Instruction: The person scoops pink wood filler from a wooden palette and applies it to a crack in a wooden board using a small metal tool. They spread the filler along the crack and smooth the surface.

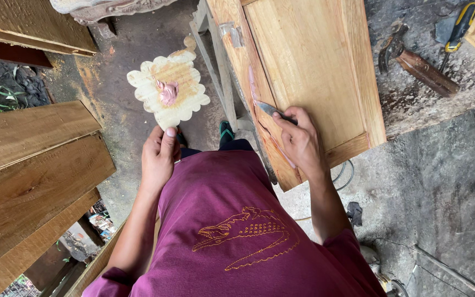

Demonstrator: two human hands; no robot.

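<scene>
My left hand point(159, 155) grips the lower edge of a scalloped wooden board point(185, 102) that carries a pink blob of filler point(167, 92) at its middle. My right hand point(302, 140) is closed on a putty knife point(269, 109), whose blade rests on the left frame rail of a pale wooden door panel point(309, 66). A pink smear of filler runs along that rail above and below the blade. I wear a purple shirt with a stitched orange figure.
Stacked wooden planks point(28, 165) lie at the left. A metal hinge point(232, 33) sits on the panel's upper edge. A hammer point(413, 63) and a yellow-handled tool point(460, 25) rest on the rough bench surface at the right. Concrete floor lies below.
</scene>
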